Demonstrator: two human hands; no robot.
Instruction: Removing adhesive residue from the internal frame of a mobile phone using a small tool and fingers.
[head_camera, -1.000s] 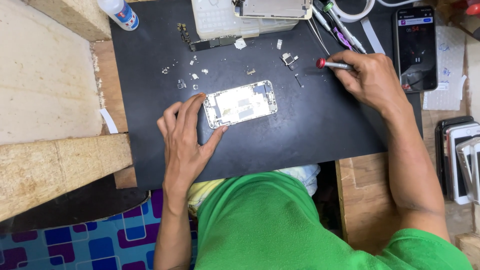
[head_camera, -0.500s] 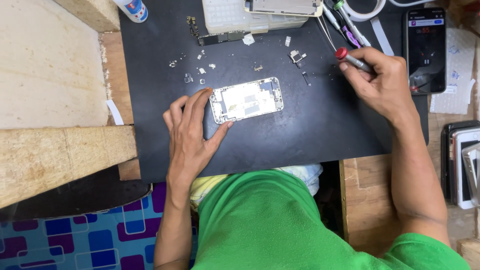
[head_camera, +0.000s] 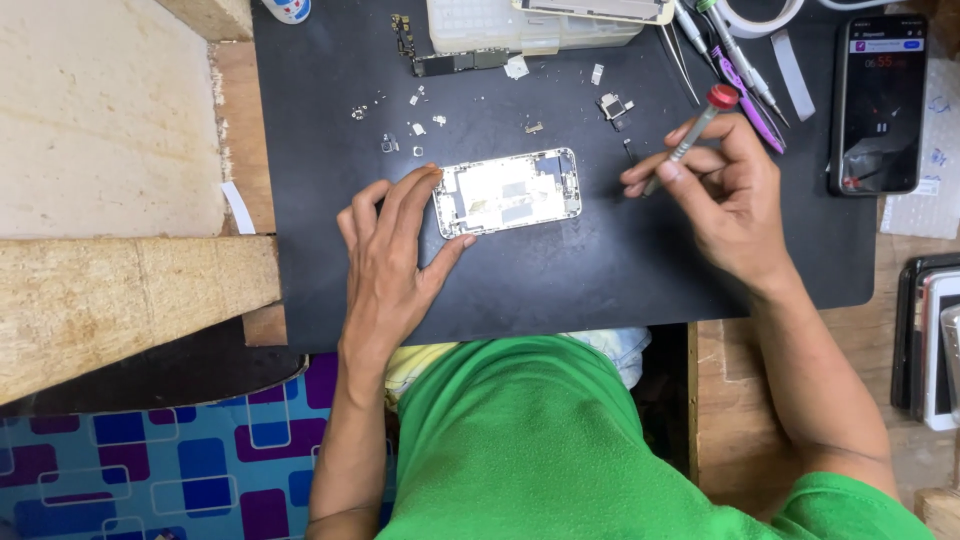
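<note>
Single head view, straight down, close over black mat (head_camera: 560, 270).

Opened phone chassis (head_camera: 508, 192) lies flat, slightly tilted; red-capped screwdriver (head_camera: 693, 135) angled above mat.

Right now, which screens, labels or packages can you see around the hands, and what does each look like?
Lit black phone screen: upright rectangle at the mat's right edge, dark display with a blue top strip.
Clear plastic parts box: top centre, pale, gridded.
White bottle with blue-red label: top left, mostly cut off.
Stacked phones: far right, dark and white slabs.
</note>
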